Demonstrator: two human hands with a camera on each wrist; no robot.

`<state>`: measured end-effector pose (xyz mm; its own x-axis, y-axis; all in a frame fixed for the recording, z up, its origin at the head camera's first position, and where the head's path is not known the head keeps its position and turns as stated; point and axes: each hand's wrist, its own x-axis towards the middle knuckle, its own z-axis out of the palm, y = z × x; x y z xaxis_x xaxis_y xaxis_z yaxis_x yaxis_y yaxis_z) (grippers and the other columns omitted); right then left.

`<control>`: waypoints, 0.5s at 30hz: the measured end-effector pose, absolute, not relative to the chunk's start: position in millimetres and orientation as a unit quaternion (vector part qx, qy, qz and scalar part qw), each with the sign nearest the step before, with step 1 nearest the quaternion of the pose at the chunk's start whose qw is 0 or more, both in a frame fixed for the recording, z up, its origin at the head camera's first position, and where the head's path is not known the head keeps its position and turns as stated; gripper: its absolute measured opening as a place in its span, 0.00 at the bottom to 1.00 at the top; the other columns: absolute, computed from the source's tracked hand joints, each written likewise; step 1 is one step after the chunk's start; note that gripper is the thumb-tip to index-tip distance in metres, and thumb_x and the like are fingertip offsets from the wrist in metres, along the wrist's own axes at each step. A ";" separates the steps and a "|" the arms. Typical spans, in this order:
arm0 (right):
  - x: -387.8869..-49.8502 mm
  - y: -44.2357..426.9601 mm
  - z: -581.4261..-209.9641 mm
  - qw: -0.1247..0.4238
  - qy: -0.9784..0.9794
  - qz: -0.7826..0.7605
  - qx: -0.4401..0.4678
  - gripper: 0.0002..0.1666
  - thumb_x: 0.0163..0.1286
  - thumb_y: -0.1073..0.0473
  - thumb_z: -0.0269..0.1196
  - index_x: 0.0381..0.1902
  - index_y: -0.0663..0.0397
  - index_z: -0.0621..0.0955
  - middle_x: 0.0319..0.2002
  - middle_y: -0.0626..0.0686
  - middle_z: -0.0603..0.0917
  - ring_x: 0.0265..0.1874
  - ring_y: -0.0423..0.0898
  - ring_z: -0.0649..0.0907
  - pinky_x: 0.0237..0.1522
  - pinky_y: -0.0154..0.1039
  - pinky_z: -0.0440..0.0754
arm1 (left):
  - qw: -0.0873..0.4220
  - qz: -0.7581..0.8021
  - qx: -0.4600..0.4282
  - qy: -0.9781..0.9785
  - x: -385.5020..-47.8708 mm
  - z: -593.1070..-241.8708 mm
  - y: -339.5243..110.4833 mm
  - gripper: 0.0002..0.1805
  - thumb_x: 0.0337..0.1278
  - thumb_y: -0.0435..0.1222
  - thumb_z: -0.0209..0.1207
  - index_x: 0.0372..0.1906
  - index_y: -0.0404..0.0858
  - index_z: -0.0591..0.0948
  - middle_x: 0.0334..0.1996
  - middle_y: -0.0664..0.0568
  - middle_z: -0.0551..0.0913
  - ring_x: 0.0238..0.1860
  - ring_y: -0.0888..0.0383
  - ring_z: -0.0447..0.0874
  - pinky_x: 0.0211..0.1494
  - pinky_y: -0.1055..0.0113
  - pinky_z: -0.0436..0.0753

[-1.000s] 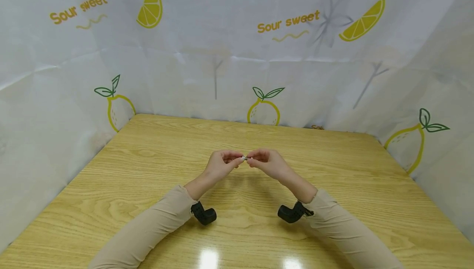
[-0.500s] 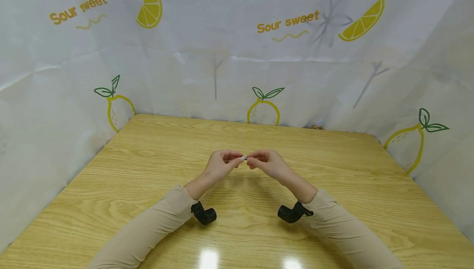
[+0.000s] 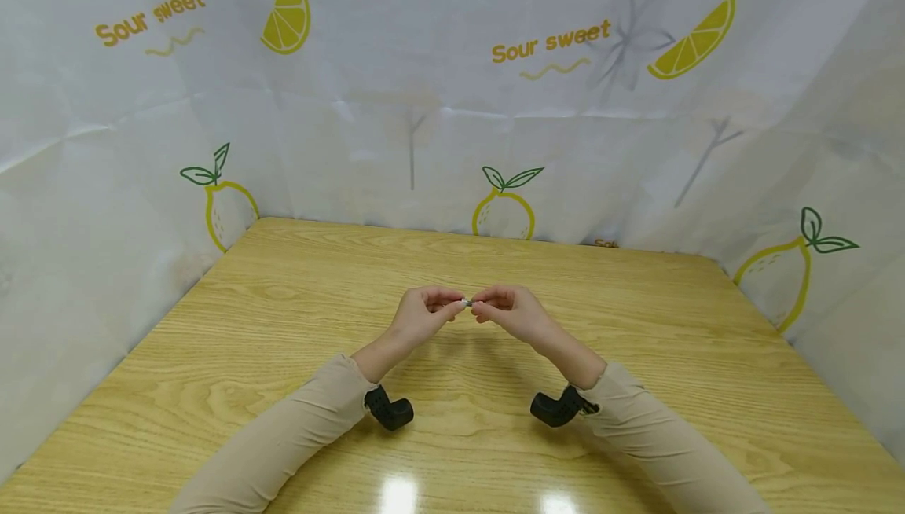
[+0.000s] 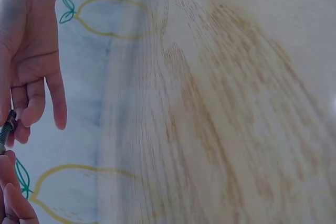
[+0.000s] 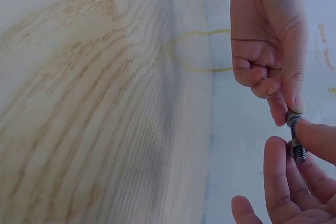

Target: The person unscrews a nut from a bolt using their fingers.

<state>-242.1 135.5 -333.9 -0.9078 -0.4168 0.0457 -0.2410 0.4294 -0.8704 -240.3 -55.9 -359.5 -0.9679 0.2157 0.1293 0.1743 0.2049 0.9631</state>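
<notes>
A small metal bolt (image 3: 467, 302) is held level between both hands above the middle of the table. My left hand (image 3: 419, 316) pinches its head end between thumb and fingers. In the right wrist view, the threaded shank (image 5: 295, 128) runs from the left fingertips toward my right hand (image 5: 299, 187). Near the shank's free end sits a nut (image 5: 292, 147), with my right thumb and fingers around it. The left wrist view shows the dark bolt tip (image 4: 12, 114) coming out past the nut, beside the right fingers. Fingertips partly hide the nut and the bolt head.
The wood-grain table (image 3: 283, 278) stretches out around both hands. A white curtain (image 3: 368, 160) printed with lemons hangs along its back and sides. Black wrist cameras (image 3: 390, 410) are strapped at both beige sleeves (image 3: 304, 420).
The right thumb and fingertips have shifted slightly at the nut end of the bolt. Both arms and the left hand stay in the same place.
</notes>
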 end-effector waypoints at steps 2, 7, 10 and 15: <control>-242.0 135.7 -334.0 0.088 0.838 -0.503 -0.194 0.18 0.66 0.59 0.60 0.50 0.66 0.77 0.46 0.66 0.82 0.41 0.50 0.84 0.49 0.50 0.80 | 0.017 0.619 0.128 0.774 -239.9 -359.2 -56.2 0.13 0.59 0.37 0.60 0.45 0.34 0.83 0.40 0.34 0.83 0.38 0.43 0.81 0.31 0.72 0.74; -242.7 136.0 -334.8 0.090 0.839 -0.501 -0.193 0.22 0.66 0.55 0.61 0.53 0.64 0.76 0.49 0.65 0.80 0.45 0.53 0.83 0.50 0.49 0.80 | 0.018 0.620 0.128 0.774 -239.4 -359.2 -56.2 0.13 0.59 0.37 0.60 0.46 0.34 0.83 0.40 0.35 0.83 0.39 0.41 0.81 0.32 0.71 0.75; -242.6 136.0 -334.9 0.098 0.839 -0.500 -0.193 0.22 0.70 0.52 0.56 0.54 0.64 0.76 0.48 0.65 0.81 0.45 0.55 0.83 0.54 0.51 0.77 | 0.018 0.618 0.126 0.776 -238.7 -358.5 -56.0 0.13 0.59 0.38 0.60 0.46 0.35 0.83 0.40 0.36 0.83 0.40 0.43 0.81 0.34 0.70 0.76; -243.0 136.1 -335.3 0.098 0.836 -0.504 -0.192 0.19 0.70 0.56 0.56 0.51 0.65 0.77 0.45 0.65 0.83 0.43 0.54 0.84 0.54 0.51 0.77 | 0.019 0.621 0.126 0.773 -238.3 -358.2 -56.0 0.13 0.59 0.37 0.60 0.46 0.34 0.83 0.41 0.35 0.83 0.40 0.41 0.80 0.32 0.71 0.74</control>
<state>-243.0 136.1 -335.3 -0.9070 -0.4202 0.0288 -0.2215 0.4177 -0.8812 -238.3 -56.0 -358.2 -0.9674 0.2186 0.1282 0.1723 0.1962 0.9653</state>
